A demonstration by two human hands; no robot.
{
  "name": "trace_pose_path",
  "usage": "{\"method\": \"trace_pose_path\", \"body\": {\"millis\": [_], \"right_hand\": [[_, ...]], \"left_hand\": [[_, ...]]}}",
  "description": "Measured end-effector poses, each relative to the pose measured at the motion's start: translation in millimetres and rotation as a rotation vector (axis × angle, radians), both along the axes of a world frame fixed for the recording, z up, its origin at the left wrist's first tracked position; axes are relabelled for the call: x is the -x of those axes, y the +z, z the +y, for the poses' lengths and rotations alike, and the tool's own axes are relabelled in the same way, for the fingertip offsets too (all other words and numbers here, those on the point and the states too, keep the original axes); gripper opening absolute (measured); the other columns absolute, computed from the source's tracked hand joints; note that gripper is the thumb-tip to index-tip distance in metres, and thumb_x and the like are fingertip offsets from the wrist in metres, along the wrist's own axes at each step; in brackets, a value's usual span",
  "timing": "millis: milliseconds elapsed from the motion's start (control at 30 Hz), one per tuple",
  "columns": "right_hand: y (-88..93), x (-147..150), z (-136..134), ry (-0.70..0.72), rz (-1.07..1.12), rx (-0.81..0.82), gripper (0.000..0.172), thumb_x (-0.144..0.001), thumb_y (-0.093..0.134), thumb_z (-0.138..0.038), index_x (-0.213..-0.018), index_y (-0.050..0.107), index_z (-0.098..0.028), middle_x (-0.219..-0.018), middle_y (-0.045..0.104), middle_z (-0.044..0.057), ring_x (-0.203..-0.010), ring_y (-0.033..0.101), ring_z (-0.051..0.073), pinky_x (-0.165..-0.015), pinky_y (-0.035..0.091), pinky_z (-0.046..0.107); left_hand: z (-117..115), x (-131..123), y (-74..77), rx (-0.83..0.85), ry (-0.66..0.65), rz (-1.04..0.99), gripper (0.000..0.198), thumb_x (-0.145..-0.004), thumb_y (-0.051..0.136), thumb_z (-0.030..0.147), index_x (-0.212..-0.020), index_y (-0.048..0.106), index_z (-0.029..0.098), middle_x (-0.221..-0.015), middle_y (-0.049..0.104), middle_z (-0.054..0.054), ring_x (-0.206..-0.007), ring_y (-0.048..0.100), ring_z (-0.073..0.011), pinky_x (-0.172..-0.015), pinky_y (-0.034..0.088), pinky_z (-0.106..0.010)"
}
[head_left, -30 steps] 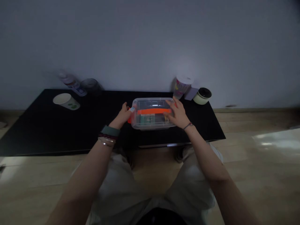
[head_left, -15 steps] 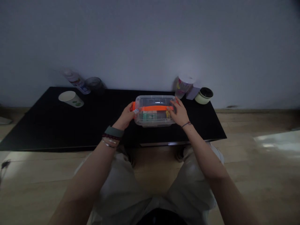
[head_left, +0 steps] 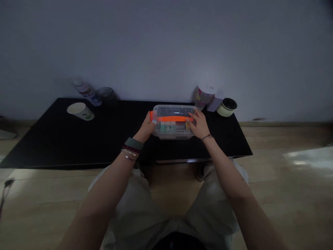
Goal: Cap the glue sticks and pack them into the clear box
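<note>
A clear plastic box (head_left: 174, 131) with an orange handle (head_left: 174, 118) across its lid stands on the black table (head_left: 114, 139). Small green, white and yellow things show through it. My left hand (head_left: 148, 128) grips the box's left end at the orange latch, its thumb towards the lid's near left corner. At the right end my right hand (head_left: 199, 124) holds the box, fingers on the lid and close to the handle's end. The lid lies on the box.
At the back left are a white paper cup (head_left: 80, 111), a spray bottle (head_left: 88, 93) and a dark glass (head_left: 107, 96). Behind and right of the box stand a patterned cup (head_left: 204, 98), a pale box (head_left: 215, 102) and a cream pot (head_left: 226, 108) by the wall.
My left hand and forearm have moved a little to the right. The box's left end has shifted slightly right too, and my right hand has hardly moved.
</note>
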State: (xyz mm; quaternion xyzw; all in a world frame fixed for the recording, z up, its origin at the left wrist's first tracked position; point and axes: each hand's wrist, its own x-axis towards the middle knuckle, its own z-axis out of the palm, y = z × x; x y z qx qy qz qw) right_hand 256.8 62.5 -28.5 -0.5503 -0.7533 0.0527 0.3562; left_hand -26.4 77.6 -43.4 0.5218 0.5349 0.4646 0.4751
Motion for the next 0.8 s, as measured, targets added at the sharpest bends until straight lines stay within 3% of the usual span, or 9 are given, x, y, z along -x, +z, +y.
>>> {"method": "trace_pose_path", "body": {"millis": [100, 267, 600, 733, 800], "right_hand": [[1.2, 0, -1, 0.006, -0.014, -0.002, 0.047, -0.096, 0.051, -0.054, -0.123, 0.070, -0.020, -0.145, 0.056, 0.015, -0.141, 0.045, 0.031, -0.119, 0.030, 0.057], [3.8, 0, -2, 0.031, -0.041, 0.009, 0.047, -0.097, 0.049, -0.054, -0.123, 0.070, -0.021, -0.142, 0.058, 0.015, -0.142, 0.043, 0.030, -0.119, 0.028, 0.056], [7.1, 4, 4, 0.006, -0.048, 0.032, 0.049, -0.098, 0.045, -0.053, -0.120, 0.071, -0.017, -0.139, 0.060, 0.017, -0.139, 0.045, 0.030, -0.118, 0.030, 0.055], [21.3, 14, -3, -0.108, -0.067, -0.018, 0.043, -0.097, 0.048, -0.051, -0.112, 0.072, -0.018, -0.137, 0.060, 0.017, -0.136, 0.046, 0.035, -0.115, 0.028, 0.061], [32.1, 20, -15, -0.078, -0.079, -0.091, 0.037, -0.098, 0.049, -0.046, -0.107, 0.072, -0.019, -0.128, 0.063, 0.016, -0.128, 0.051, 0.033, -0.114, 0.032, 0.058]], "left_hand": [[1, 0, 2.9, 0.062, 0.012, 0.035, 0.085, -0.090, 0.060, 0.029, -0.161, 0.017, 0.012, -0.165, 0.026, -0.016, -0.152, 0.028, -0.0296, -0.126, 0.021, -0.044], [4, -1, 0.1, 0.010, 0.030, 0.126, 0.082, -0.088, 0.062, 0.025, -0.160, 0.024, 0.014, -0.166, 0.025, -0.014, -0.154, 0.019, -0.0304, -0.128, 0.009, -0.046], [4, -3, -2.9, -0.044, 0.092, 0.151, 0.077, -0.089, 0.063, 0.032, -0.157, 0.032, 0.015, -0.164, 0.031, -0.014, -0.153, 0.025, -0.0311, -0.128, 0.014, -0.045], [4, -4, -0.6, -0.097, 0.139, 0.129, 0.074, -0.091, 0.061, 0.041, -0.155, 0.035, 0.014, -0.161, 0.036, -0.017, -0.150, 0.032, -0.0313, -0.126, 0.021, -0.047], [1, -1, 1.8, -0.162, 0.146, 0.148, 0.070, -0.091, 0.061, 0.044, -0.151, 0.040, 0.015, -0.158, 0.040, -0.019, -0.147, 0.037, -0.0317, -0.124, 0.026, -0.050]]}}
